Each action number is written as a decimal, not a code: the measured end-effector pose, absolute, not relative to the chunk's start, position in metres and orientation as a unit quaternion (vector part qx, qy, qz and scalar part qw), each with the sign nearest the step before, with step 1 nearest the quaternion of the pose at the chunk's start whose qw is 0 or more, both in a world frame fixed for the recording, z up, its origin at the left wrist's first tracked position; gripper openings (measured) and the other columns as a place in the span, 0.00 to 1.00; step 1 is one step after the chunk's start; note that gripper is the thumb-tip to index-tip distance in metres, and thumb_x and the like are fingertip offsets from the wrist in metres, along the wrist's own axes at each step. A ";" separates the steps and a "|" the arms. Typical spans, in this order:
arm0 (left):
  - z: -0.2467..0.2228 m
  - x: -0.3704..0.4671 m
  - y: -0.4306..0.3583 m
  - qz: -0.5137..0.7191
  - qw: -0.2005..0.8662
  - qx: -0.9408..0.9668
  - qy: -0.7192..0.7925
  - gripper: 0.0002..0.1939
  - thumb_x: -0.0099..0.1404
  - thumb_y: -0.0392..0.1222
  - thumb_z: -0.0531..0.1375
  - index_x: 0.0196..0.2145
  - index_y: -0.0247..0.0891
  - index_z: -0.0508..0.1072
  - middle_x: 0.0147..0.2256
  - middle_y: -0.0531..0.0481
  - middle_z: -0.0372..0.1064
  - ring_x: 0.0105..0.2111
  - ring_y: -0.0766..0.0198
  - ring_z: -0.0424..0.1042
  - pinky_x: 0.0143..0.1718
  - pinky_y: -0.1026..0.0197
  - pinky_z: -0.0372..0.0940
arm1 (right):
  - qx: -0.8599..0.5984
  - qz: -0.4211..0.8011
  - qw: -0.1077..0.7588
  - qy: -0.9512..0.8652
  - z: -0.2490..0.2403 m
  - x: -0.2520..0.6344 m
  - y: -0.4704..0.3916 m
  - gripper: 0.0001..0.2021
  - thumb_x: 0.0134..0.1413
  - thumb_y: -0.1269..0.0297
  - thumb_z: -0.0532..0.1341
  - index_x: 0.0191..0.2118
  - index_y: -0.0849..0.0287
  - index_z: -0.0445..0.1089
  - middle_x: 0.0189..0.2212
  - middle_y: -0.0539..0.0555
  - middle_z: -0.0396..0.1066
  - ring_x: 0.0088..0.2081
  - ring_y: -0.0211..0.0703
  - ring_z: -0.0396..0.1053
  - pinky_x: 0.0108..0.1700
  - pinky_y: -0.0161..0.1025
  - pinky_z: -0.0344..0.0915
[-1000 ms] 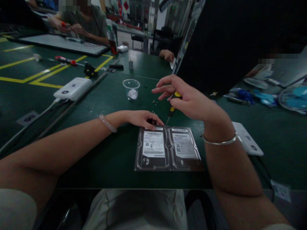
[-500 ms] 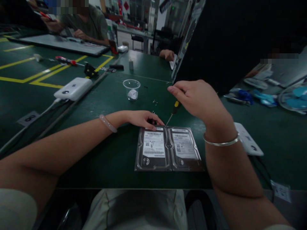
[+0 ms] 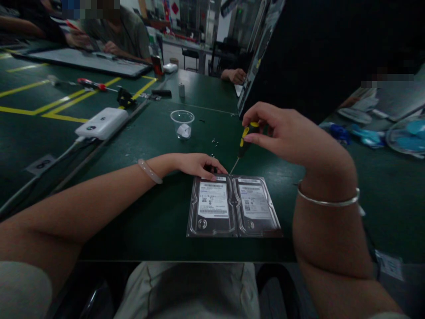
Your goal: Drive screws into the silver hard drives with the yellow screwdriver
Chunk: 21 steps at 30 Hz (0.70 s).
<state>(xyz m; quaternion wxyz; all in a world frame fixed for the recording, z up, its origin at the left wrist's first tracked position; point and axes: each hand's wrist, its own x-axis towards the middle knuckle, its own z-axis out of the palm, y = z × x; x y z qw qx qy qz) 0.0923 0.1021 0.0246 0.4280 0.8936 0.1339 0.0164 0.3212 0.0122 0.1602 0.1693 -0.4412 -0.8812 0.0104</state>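
Two hard drives lie flat side by side, labels up: the left hard drive [image 3: 212, 208] and the right hard drive [image 3: 255, 208]. My left hand [image 3: 201, 165] grips the far edge of the left one, thumb on its top and index finger reaching to its far right corner. In my right hand [image 3: 275, 130] is a yellow and black screwdriver [image 3: 245, 141], held by its handle between thumb and fingers. Its shaft slants down, and its tip meets the far edge where the drives adjoin. Several small screws [image 3: 215, 142] lie just beyond my left hand.
A clear plastic cup [image 3: 182, 125] with white paper inside stands beyond my left hand. A white power bank-like box [image 3: 101, 123] with a cable is at left. A large black panel [image 3: 318, 57] leans at right. Co-workers' hands [image 3: 236, 76] show across the table.
My right hand has turned about the screwdriver handle, its wrist swinging right and its fingers re-placed, so more of the handle shows. My left hand and the hard drives have stayed still.
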 end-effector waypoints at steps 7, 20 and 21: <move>0.020 0.093 0.104 0.025 0.437 0.890 0.129 0.24 0.66 0.50 0.62 0.58 0.44 0.71 0.47 0.49 0.72 0.42 0.62 0.70 0.46 0.62 0.62 | -0.339 0.110 0.138 -0.924 0.160 0.306 0.008 0.16 0.59 0.71 0.56 0.51 0.54 0.72 0.50 0.51 0.75 0.50 0.44 0.72 0.53 0.43 0.67; 0.021 0.092 0.105 0.018 0.437 0.890 0.129 0.26 0.66 0.53 0.62 0.59 0.42 0.70 0.48 0.47 0.71 0.43 0.62 0.69 0.45 0.62 0.63 | -0.429 0.051 0.166 -0.886 0.158 0.313 0.008 0.21 0.63 0.67 0.56 0.59 0.57 0.71 0.55 0.55 0.76 0.52 0.46 0.75 0.57 0.44 0.68; 0.020 0.091 0.104 0.019 0.437 0.890 0.128 0.26 0.66 0.52 0.62 0.59 0.43 0.70 0.48 0.47 0.71 0.43 0.63 0.69 0.45 0.62 0.64 | -0.430 0.052 0.166 -0.886 0.159 0.313 0.007 0.21 0.63 0.67 0.55 0.60 0.58 0.71 0.55 0.55 0.76 0.53 0.45 0.74 0.58 0.44 0.68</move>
